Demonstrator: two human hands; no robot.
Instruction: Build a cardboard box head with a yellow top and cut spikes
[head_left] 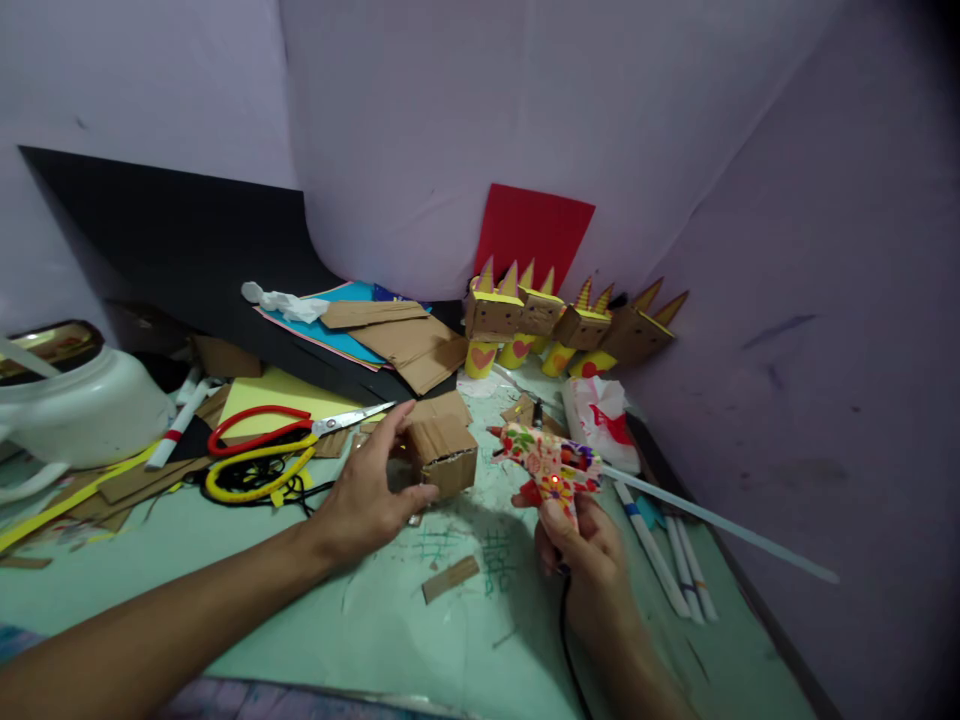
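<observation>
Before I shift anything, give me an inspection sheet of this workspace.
Surface: pale green table, with green pen marks.
Things at hand: floral glue gun, red light showing, glue stick protruding from its rear; cardboard box.
Clutter: scissors, cardboard scrap, markers.
Left hand: curved around the box's left side; firmness of grip unclear.
Right hand: grips the glue gun's handle.
Cables: black cord hangs below the glue gun; dark cord tangled by the scissors.
Surroundings: pale wall, red sheet behind horned cardboard figures.
Other people: nothing seen.
</observation>
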